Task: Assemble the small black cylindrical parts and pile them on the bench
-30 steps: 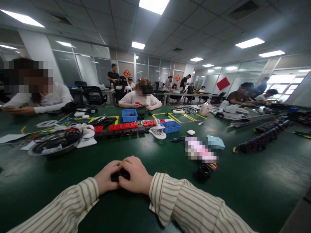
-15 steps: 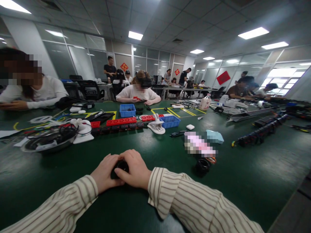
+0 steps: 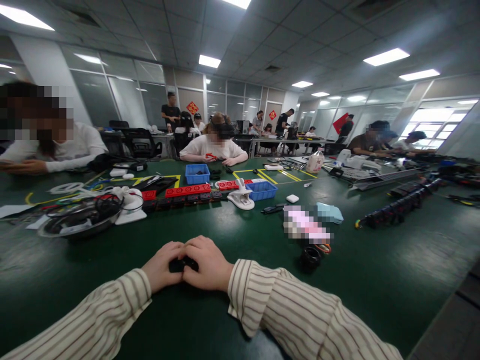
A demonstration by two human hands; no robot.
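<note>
1. A dark green table (image 3: 375,280) stretches across the room, its far half crowded with cables and parts.
2. Across it, a co-worker in a white top (image 3: 193,149) sits holding a red item.
3. A row of red power strips (image 3: 187,190) lies mid-table, ending near a blue bin (image 3: 264,193).
4. At left, a metal basin (image 3: 47,231) holds tangled cables.
5. In the foreground, the left hand (image 3: 159,267) and right hand (image 3: 209,266), in striped cuffs, meet at the fingertips, their fingers bent partway closed around a dark object.
6. That dark object (image 3: 177,265) sits between the palms, near the tabletop and mostly hidden; its shape cannot be told.
7. A black ring-shaped part (image 3: 311,256) rests to the right, well apart from both hands.
8. Beyond it lies a small white case (image 3: 292,198).
</note>
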